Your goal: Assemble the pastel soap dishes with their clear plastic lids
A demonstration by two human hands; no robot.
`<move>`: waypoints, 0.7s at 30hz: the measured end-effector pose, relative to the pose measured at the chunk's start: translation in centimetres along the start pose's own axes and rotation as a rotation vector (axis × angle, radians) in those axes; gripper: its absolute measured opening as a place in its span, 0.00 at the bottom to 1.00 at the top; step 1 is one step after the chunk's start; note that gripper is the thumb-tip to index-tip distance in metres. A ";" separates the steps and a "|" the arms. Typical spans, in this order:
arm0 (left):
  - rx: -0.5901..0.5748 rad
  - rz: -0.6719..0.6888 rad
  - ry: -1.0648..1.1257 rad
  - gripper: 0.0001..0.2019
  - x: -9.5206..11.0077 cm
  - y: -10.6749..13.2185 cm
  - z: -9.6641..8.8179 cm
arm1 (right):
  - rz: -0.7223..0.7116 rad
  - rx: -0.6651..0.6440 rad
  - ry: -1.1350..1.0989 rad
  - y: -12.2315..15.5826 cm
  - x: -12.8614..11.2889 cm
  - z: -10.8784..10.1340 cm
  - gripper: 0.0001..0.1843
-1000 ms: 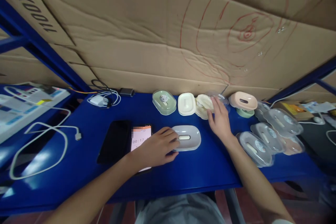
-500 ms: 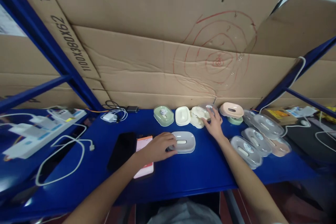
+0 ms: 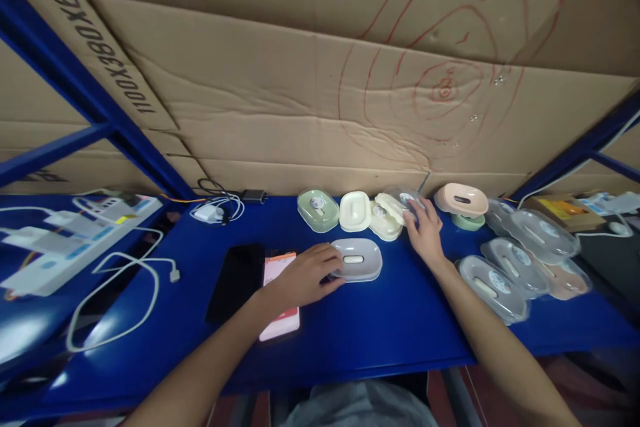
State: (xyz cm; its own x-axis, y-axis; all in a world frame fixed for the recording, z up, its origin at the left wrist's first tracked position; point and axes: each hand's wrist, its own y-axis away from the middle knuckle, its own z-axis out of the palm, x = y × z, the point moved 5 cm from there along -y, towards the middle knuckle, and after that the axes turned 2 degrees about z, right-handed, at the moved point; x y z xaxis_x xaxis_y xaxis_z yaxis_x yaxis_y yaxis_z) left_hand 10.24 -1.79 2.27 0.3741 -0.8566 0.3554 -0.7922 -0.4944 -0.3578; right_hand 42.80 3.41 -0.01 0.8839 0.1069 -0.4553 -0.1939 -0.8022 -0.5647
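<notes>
The person's left hand [image 3: 305, 275] rested flat against the left end of a pale grey oval plastic soap box [image 3: 356, 259], which lay on the blue worktop [image 3: 380, 327] just in front of the body. The fingers were spread loosely and steadied the box more than they clasped it; the grip was open, pressing at the side. The right hand [image 3: 426, 232] reached farther back to a clear plastic oval lid [image 3: 407, 200] at the rear row, fingers curled over its near edge. Whether they had closed on it could not be told.

That lid sat against a cream oval soap dish [image 3: 384, 217], with a white oval lid [image 3: 355, 211] and a mint-green oval soap box [image 3: 317, 209] to the left, and a peach oval soap box [image 3: 461, 200] to the right. A cluster of clear lids [image 3: 520, 257] lay along the right side.

The grey box looked light, stiff and smooth, likely to slide on the glossy surface, so pinching it across its long sides would seem surest. The clear lid appeared thin and slightly flexible, best taken by the rim.

Under the left wrist lay a phone with a lit screen [image 3: 280, 300] beside a black phone [image 3: 237, 281].
</notes>
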 end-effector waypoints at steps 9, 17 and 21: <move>0.013 0.011 -0.034 0.01 0.5 -0.1 0.0 | 0.138 0.085 -0.095 -1.0 1.9 0.8 0.36; 0.007 0.006 -0.051 0.02 0.9 -0.2 -0.2 | 0.144 0.111 -0.102 -1.4 2.6 0.4 0.40; -0.009 0.004 -0.036 0.03 0.5 -0.1 -0.2 | 0.064 0.108 -0.112 -1.5 1.0 -0.7 0.32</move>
State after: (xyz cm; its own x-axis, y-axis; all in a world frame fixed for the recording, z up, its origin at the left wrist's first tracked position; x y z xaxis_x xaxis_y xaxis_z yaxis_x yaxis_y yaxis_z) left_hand 10.39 -2.14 2.68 0.3877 -0.8634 0.3228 -0.7981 -0.4897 -0.3511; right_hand 44.31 4.31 0.88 0.8167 0.1271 -0.5628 -0.2983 -0.7420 -0.6004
